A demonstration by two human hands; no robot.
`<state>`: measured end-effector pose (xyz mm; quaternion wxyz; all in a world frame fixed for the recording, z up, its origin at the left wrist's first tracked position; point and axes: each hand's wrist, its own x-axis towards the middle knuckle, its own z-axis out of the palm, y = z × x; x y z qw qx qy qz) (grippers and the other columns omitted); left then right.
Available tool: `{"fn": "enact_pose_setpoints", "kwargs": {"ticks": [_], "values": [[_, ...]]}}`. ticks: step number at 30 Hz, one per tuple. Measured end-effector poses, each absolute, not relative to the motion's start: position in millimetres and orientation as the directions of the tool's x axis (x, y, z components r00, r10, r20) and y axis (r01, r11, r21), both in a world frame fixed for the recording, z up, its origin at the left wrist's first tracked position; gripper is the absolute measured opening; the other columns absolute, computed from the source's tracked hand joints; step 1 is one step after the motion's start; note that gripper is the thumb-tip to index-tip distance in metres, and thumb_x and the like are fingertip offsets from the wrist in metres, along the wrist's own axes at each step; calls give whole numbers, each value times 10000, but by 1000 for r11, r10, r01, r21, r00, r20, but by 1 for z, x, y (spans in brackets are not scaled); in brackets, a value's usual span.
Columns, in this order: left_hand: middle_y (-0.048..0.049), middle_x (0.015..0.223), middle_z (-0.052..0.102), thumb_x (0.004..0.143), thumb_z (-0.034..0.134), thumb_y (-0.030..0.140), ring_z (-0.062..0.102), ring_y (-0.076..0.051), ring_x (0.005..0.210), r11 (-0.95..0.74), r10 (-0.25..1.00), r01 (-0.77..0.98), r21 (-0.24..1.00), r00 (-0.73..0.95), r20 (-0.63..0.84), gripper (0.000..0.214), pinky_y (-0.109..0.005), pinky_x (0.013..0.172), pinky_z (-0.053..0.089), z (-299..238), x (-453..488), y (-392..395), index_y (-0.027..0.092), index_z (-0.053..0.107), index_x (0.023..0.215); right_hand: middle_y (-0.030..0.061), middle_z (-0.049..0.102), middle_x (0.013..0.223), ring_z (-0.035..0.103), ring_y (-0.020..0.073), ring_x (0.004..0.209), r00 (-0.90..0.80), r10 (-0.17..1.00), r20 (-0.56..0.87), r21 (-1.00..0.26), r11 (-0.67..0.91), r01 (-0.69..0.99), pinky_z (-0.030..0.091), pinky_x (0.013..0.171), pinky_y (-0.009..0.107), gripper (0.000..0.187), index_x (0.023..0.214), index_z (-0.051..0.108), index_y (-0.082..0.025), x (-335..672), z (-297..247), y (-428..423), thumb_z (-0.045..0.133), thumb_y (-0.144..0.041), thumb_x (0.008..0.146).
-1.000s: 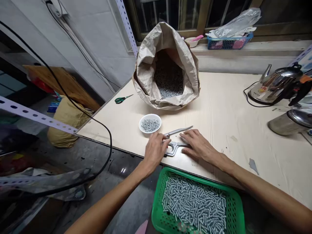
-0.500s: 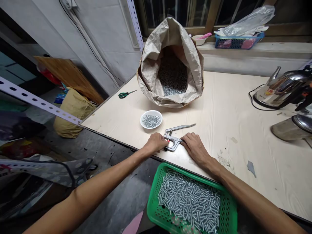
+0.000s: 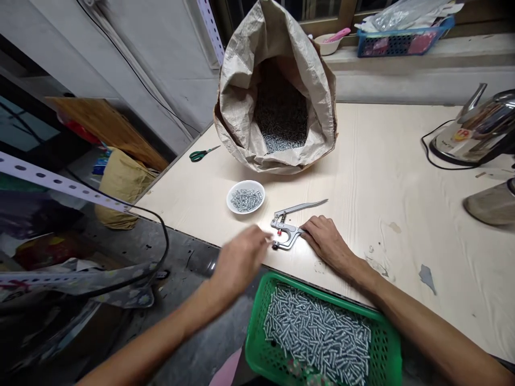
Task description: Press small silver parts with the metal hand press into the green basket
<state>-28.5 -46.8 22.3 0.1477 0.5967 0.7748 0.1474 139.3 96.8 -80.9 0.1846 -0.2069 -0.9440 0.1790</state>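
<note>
A pair of silver snap-fastener pliers (image 3: 286, 236) lies on the pale table, with a spring, a red tip and a black end piece at its jaws. My right hand (image 3: 325, 236) rests on the table, its fingers closed on one handle; the other handle stands apart from it. My left hand (image 3: 241, 260) is just left of the jaws, above the table's front edge. Motion blurs it, but its fingers look curled and pinched; whatever lies between them is hidden. Past the pliers sits a white bowl (image 3: 252, 210) of small metal screws (image 3: 246, 199).
A green basket (image 3: 254, 327) full of screws is below the table edge. An open sack (image 3: 237, 91) with small metal pieces stands at the back. Green-handled scissors (image 3: 198, 156) lie on the left; a kettle (image 3: 462, 142) and a metal cup (image 3: 488, 203) stand on the right.
My left hand has drawn back from the pliers' jaws, toward me and leftward. My right hand keeps its place on the handle. The view has shifted slightly.
</note>
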Motion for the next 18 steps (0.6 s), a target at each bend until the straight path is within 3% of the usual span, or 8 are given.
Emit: {"fn": "enact_pose_setpoints", "kwargs": {"ticks": [3, 7, 18], "values": [[-82, 984, 667, 886, 493, 265, 615, -194, 863, 418, 892, 883, 213, -443, 88, 237, -289, 726, 477, 21, -76, -4, 166, 692, 968, 61, 549, 871, 441, 192, 788, -836, 460, 300, -397, 857, 329, 322, 694, 329, 186, 917, 550, -190, 138, -83, 96, 385, -263, 963], [-84, 1007, 680, 872, 497, 280, 624, -216, 877, 553, 830, 819, 152, -557, -23, 239, -290, 719, 463, 8, -110, 41, 181, 705, 937, 51, 546, 860, 439, 189, 783, -826, 452, 338, -388, 866, 315, 321, 689, 327, 153, 904, 544, -191, 136, -89, 96, 414, -254, 954], [-100, 1032, 633, 883, 409, 211, 603, -208, 934, 402, 912, 915, -18, -402, -84, 270, -269, 740, 433, -6, -108, 60, 166, 664, 960, 46, 551, 829, 461, 185, 754, -796, 431, 425, -335, 892, 305, 340, 674, 328, 151, 883, 552, -195, 132, -93, 95, 419, -225, 945]]}}
